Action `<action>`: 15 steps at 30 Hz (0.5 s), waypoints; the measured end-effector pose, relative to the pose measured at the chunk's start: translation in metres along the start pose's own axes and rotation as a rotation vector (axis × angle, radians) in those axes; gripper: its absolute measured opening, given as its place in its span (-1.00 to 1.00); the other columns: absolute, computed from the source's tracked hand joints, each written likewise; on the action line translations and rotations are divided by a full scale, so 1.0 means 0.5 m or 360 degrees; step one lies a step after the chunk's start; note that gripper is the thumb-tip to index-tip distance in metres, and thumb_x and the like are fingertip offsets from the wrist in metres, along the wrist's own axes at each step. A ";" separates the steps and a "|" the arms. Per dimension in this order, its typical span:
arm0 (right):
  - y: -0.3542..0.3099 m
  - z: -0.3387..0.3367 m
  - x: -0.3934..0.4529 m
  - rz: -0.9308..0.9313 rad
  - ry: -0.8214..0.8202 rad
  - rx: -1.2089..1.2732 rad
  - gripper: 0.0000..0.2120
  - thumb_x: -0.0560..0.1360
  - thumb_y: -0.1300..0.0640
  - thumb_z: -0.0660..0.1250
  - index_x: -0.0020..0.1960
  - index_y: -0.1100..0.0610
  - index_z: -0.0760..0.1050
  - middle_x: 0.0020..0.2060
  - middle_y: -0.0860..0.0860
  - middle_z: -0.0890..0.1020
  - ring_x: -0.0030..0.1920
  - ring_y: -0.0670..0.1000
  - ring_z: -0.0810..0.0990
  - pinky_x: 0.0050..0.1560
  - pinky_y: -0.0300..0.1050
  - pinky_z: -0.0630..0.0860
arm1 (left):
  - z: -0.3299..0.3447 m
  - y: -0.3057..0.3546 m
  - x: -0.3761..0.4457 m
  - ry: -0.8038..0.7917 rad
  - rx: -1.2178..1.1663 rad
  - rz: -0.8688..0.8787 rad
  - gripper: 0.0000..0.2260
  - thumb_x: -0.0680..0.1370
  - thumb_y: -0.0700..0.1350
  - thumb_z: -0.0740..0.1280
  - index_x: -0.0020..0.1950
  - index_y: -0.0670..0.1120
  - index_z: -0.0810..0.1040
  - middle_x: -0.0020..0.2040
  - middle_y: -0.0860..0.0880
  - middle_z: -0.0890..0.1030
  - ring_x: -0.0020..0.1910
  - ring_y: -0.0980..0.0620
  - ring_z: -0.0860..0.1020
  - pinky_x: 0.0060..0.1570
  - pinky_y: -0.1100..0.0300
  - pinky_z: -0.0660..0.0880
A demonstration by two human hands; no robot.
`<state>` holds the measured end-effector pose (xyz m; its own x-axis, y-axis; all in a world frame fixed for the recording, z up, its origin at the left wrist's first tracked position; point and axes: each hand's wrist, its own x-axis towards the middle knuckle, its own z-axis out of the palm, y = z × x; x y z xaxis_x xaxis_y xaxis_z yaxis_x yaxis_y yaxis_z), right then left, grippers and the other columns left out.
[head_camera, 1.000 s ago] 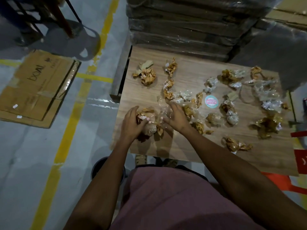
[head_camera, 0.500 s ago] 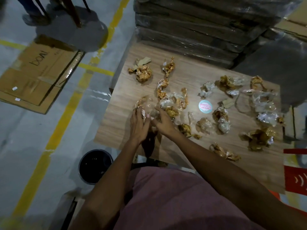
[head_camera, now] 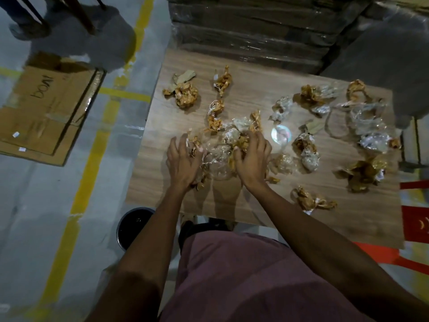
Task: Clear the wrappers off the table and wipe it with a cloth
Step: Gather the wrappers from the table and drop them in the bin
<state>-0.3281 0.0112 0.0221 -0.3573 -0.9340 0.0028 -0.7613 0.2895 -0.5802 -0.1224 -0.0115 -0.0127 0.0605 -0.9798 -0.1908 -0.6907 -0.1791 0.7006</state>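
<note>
Early on: left hand point(head_camera: 183, 161) & right hand point(head_camera: 251, 159) gripping a wrapper pile point(head_camera: 220, 149); bench point(head_camera: 232, 205) mostly littered, wiping not begun.

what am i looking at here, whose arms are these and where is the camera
No machine here: a person wears one wide-angle camera on the head, looking down at their own two arms. The left hand and right hand curl round a bunch of crumpled wrappers, clear and golden-brown, gathering it on a wooden table. More wrappers lie scattered, such as one near the far left corner and one near the front edge. A round sticker sits beside the right hand. On the floor left of the table stands a dark bin, and flattened cardboard lies farther off.
</note>
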 end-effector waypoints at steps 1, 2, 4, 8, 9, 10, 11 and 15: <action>0.000 0.009 -0.003 0.0107 -0.0079 -0.0064 -0.43 0.56 -0.08 0.29 0.53 -0.04 0.26 0.56 0.10 0.25 0.53 0.25 0.17 0.44 0.34 0.20 | 0.008 -0.002 -0.003 -0.0076 0.0022 0.0016 -0.29 0.55 0.39 0.12 0.63 0.10 0.18 0.65 -0.14 0.10 0.61 -0.22 0.11 0.50 -0.29 0.17; 0.001 0.019 -0.004 0.0202 -0.0179 -0.0089 -0.38 0.57 -0.15 0.27 0.57 -0.07 0.18 0.62 0.09 0.14 0.58 0.27 0.08 0.47 0.38 0.10 | 0.016 -0.003 -0.007 -0.0138 0.0016 0.0020 -0.29 0.55 0.40 0.13 0.64 0.13 0.16 0.67 -0.12 0.05 0.63 -0.20 0.05 0.52 -0.29 0.12; 0.007 0.040 -0.002 0.0282 -0.0354 -0.0040 -0.34 0.59 -0.26 0.19 0.61 -0.12 0.08 0.65 0.07 0.04 0.62 0.25 0.04 0.50 0.42 -0.03 | 0.032 0.002 -0.020 -0.0191 -0.0045 0.0004 -0.30 0.55 0.42 0.12 0.63 0.18 0.14 0.68 -0.11 0.01 0.65 -0.19 0.00 0.55 -0.29 0.09; 0.011 0.077 0.005 0.0333 -0.0504 0.0178 -0.37 0.59 -0.34 0.00 0.61 -0.15 0.07 0.66 0.03 0.03 0.63 0.16 0.05 0.53 0.45 -0.04 | 0.055 0.026 -0.035 -0.0204 -0.0220 -0.0084 -0.35 0.59 0.38 0.08 0.64 0.18 0.12 0.68 -0.18 0.06 0.67 -0.15 -0.03 0.58 -0.24 0.05; 0.002 0.085 0.005 0.0314 -0.0524 0.0250 -0.39 0.60 -0.34 -0.04 0.60 -0.15 0.11 0.65 0.03 0.08 0.63 0.14 0.05 0.54 0.42 0.01 | 0.062 0.028 -0.032 -0.0197 -0.0256 -0.0069 -0.36 0.60 0.37 0.06 0.64 0.17 0.14 0.68 -0.16 0.09 0.67 -0.14 -0.01 0.58 -0.24 0.07; -0.007 0.092 0.005 0.0276 -0.0553 0.0332 -0.42 0.63 -0.31 -0.05 0.59 -0.13 0.17 0.64 0.04 0.15 0.63 0.11 0.07 0.55 0.38 0.04 | 0.067 0.029 -0.026 -0.0187 -0.0272 -0.0046 -0.38 0.61 0.38 0.04 0.62 0.15 0.19 0.66 -0.15 0.13 0.66 -0.15 0.04 0.57 -0.26 0.11; -0.018 0.096 0.004 0.0229 -0.0584 0.0411 -0.45 0.67 -0.25 -0.05 0.58 -0.08 0.23 0.61 0.05 0.22 0.62 0.10 0.10 0.56 0.34 0.07 | 0.073 0.028 -0.017 -0.0161 -0.0267 -0.0013 -0.39 0.62 0.39 0.02 0.59 0.13 0.26 0.64 -0.15 0.19 0.63 -0.18 0.12 0.54 -0.27 0.18; -0.030 0.070 0.026 0.0063 -0.0513 0.0479 -0.53 0.68 -0.03 0.06 0.57 -0.02 0.30 0.45 0.13 0.47 0.49 0.16 0.35 0.48 0.26 0.31 | 0.089 0.027 0.009 -0.0007 -0.0189 0.0079 -0.46 0.61 0.37 0.15 0.43 0.07 0.48 0.57 -0.13 0.29 0.58 -0.21 0.25 0.45 -0.26 0.32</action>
<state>-0.3023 -0.0126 0.0026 -0.1599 -0.9548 -0.2507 -0.5420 0.2971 -0.7861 -0.1635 -0.0143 -0.0346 0.0249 -0.9873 -0.1566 -0.6024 -0.1398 0.7859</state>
